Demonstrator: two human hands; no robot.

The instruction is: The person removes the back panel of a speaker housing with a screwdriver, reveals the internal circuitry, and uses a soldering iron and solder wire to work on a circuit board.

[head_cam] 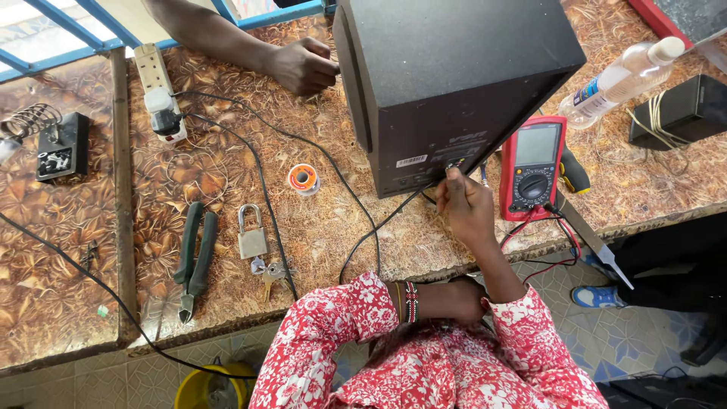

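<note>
Right hand point(467, 208) is pinching a plug at the rear panel of the black speaker box point(447, 83), which sits mid-bench. Left hand point(460, 299) is tucked at the chest, grip can't be told. Best pushed straight in. The red multimeter point(532, 165) crowds the right; more room left toward the padlock point(252, 233).

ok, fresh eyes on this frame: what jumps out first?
The big black speaker box at top centre of the patterned table, with the right hand at the sockets on its lower back panel. Just right of it lies a red multimeter. Further left are green-handled pliers and a padlock with keys; another person's hand rests at the top.
</note>
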